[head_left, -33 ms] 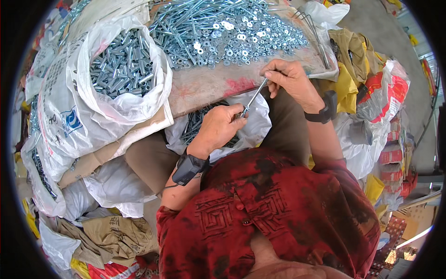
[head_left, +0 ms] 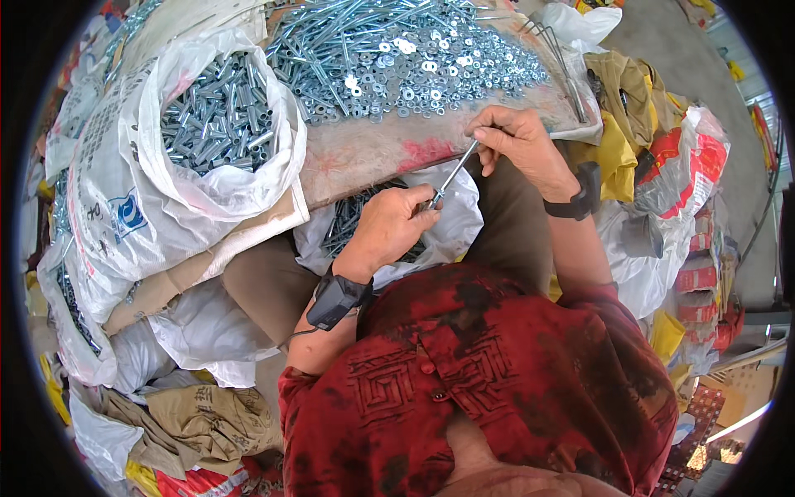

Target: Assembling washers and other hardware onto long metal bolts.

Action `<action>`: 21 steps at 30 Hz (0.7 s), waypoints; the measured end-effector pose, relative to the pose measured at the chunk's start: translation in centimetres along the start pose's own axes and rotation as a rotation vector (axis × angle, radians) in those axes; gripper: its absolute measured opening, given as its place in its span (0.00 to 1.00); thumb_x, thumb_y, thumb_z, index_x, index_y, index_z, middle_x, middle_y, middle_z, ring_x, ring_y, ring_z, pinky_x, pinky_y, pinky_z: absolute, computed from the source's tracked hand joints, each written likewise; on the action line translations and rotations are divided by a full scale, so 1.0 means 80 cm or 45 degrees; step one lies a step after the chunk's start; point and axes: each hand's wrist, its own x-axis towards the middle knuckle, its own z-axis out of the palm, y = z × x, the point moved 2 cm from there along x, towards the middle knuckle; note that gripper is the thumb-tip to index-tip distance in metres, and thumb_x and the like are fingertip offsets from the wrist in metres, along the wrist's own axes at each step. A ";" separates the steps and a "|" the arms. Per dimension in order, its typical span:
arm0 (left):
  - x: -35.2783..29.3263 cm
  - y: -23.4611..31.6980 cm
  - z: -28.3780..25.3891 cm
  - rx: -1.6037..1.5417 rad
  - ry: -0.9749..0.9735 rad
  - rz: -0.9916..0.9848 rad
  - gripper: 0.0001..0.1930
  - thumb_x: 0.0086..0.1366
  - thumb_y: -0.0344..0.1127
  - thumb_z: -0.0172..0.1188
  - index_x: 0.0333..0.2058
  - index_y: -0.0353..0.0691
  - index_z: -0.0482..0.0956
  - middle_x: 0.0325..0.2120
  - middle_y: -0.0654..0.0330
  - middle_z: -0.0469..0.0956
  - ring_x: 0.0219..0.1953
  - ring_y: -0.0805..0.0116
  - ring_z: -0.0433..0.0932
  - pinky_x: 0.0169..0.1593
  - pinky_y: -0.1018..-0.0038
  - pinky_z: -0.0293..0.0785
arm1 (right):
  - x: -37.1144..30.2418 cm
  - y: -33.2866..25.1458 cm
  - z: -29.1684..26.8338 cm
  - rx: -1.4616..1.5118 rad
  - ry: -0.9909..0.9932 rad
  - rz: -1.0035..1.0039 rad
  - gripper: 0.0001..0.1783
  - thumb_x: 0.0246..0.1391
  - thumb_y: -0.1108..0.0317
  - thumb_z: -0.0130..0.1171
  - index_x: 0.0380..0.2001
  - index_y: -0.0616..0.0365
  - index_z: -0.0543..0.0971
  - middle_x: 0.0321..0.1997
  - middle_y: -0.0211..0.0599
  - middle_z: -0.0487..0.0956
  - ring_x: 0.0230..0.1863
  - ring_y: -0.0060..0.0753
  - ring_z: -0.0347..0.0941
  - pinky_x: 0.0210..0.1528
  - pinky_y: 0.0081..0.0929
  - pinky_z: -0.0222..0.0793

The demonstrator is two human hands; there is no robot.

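A slim silver bolt runs slantwise between my hands. Its upper end sits in the fingertips of my right hand, with thumb and fingers pinched together. My left hand is closed around the lower end, where a wider metal piece shows at the fingers; most of that end is hidden. Below the hands a white bag lies open between my knees, with dark metal pieces inside it. On the work surface ahead are heaped washers and nuts and long metal rods or bolts.
At the left stands a white woven sack full of short metal sleeves. Bent wire rods lie at the surface's right edge. Yellow and brown bags and a red-and-white bag crowd the right; crumpled brown sacking lies lower left.
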 end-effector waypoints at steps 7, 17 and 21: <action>-0.002 0.011 -0.005 0.131 0.050 0.121 0.10 0.59 0.37 0.61 0.36 0.39 0.78 0.21 0.49 0.73 0.25 0.55 0.73 0.31 0.64 0.68 | -0.016 0.000 0.009 -0.057 0.204 -0.262 0.08 0.61 0.68 0.59 0.35 0.63 0.77 0.27 0.28 0.77 0.24 0.16 0.74 0.25 0.17 0.75; 0.001 0.007 -0.005 0.123 0.470 0.100 0.09 0.59 0.31 0.64 0.39 0.36 0.78 0.21 0.49 0.75 0.22 0.62 0.72 0.31 0.69 0.71 | -0.006 0.038 0.092 0.466 0.008 -0.041 0.05 0.59 0.70 0.61 0.35 0.61 0.79 0.22 0.24 0.75 0.23 0.17 0.73 0.24 0.17 0.71; 0.003 0.004 -0.014 0.058 0.547 0.095 0.11 0.59 0.31 0.65 0.40 0.35 0.79 0.22 0.49 0.76 0.21 0.59 0.73 0.32 0.69 0.73 | 0.026 0.034 0.107 0.237 0.121 -0.201 0.12 0.60 0.66 0.60 0.40 0.66 0.78 0.37 0.33 0.79 0.41 0.22 0.75 0.43 0.23 0.73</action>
